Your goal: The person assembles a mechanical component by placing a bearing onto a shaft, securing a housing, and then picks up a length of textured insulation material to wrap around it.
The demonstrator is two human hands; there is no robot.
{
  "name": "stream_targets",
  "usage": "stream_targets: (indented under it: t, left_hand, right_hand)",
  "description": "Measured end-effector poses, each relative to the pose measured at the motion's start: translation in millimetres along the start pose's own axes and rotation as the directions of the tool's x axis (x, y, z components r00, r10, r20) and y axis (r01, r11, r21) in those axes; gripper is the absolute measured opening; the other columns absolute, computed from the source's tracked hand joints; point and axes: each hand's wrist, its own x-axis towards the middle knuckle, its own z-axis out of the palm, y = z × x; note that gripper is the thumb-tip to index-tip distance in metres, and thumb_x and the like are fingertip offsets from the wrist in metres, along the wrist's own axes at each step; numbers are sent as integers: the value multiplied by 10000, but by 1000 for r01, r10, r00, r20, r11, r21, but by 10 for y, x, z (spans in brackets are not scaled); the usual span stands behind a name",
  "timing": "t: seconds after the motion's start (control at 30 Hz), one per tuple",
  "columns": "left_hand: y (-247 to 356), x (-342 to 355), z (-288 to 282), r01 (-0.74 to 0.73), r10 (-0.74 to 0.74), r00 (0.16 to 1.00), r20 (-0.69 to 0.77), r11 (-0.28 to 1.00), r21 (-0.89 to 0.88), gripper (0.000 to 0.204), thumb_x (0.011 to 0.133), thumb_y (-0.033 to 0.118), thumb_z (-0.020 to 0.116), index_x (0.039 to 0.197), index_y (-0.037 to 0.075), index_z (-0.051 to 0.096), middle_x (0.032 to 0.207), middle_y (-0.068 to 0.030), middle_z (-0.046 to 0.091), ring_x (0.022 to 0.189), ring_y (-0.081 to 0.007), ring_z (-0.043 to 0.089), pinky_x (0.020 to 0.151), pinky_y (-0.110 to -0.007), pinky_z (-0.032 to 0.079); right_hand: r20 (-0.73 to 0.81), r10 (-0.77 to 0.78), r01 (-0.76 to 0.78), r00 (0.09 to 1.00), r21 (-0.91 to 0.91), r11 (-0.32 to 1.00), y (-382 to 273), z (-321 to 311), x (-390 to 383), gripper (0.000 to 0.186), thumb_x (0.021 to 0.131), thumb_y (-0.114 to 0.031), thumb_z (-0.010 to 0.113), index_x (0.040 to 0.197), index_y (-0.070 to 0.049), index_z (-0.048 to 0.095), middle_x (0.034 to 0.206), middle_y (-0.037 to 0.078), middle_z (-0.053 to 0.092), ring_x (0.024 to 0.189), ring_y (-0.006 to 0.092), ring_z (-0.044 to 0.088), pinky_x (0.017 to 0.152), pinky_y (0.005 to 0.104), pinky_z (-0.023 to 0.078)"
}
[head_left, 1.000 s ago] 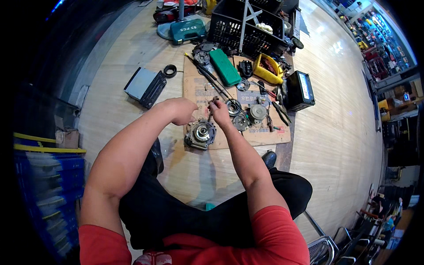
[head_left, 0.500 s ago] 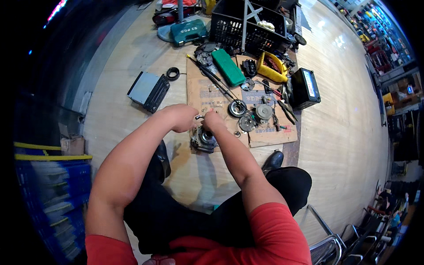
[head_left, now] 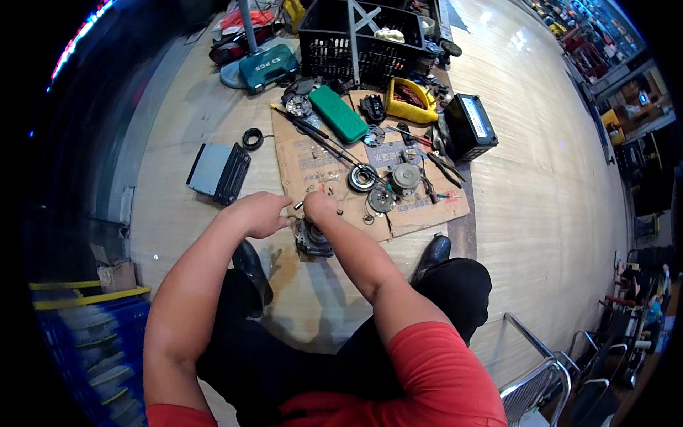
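Note:
My right hand (head_left: 320, 206) is closed above a dark round metal machine part (head_left: 313, 242) that stands at the near left edge of the cardboard. What the fingers grip is mostly hidden. A small shiny metal end (head_left: 298, 206) pokes out at its left side. My left hand (head_left: 262, 215) is just to the left, fingertips stretched toward that metal end and partly apart. To the right lie a ring-shaped pulley (head_left: 362, 177), a round grey metal part (head_left: 405, 176) and a flat disc (head_left: 380, 200).
The cardboard sheet (head_left: 427, 217) also bears a green case (head_left: 339, 114), pliers (head_left: 447, 168) and a yellow tray (head_left: 412, 99). A black battery (head_left: 471, 127) stands right, a black crate (head_left: 359, 46) behind. A grey box-shaped unit (head_left: 217, 172) lies left, near a black ring (head_left: 252, 139).
The view has shifted, so the floor objects sit further left. My left hand has drawn slightly away from my right, leaving a wider gap around the shiny metal end.

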Motion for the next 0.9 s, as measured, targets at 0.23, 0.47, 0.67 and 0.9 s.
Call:
stream_targets:
  t: [0.23, 0.47, 0.67, 0.9]
  left_hand:
    - [-43, 5, 56, -24, 23, 999, -24, 999, -33, 528, 890, 309, 633, 1340, 59, 517, 1186, -228, 623, 1123, -379, 580, 961, -434, 465]
    - [-36, -34, 39, -29, 28, 999, -27, 999, -30, 530, 889, 304, 634, 1341, 54, 515, 1207, -230, 613, 1137, -381, 576, 971, -427, 463]
    - [25, -8, 3, -26, 26, 1000, 13, 1000, 1, 530, 888, 314, 635, 1340, 63, 517, 1206, -225, 615, 1133, -380, 577, 964, -435, 466]
    - [40, -39, 15, -45, 45, 998, -33, 999, -7, 486, 889, 293, 631, 1303, 57, 539, 1163, -221, 634, 1108, -377, 587, 940, -447, 474]
  right_hand:
    - [2, 6, -6, 1000, 32, 999, -41, 81, 75, 260, 864, -135, 581, 1076, -63, 711, 1150, 163, 675, 1060, 297, 664, 877, 398, 540]
    - [-33, 40, -39, 999, 25, 999, 25, 124, 113, 256, 887, -157, 539, 1046, -95, 730, 1124, 115, 695, 1050, 256, 672, 870, 370, 532]
    - [-27, -10, 10, 1000, 11, 1000, 70, 159, 197, 256, 864, -131, 577, 1071, -70, 714, 1154, 155, 676, 1050, 291, 669, 864, 391, 546]
    - [-30, 71, -71, 997, 13, 997, 58, 117, 110, 243, 881, -146, 550, 1027, -103, 739, 1134, 148, 686, 1040, 259, 677, 866, 371, 533]
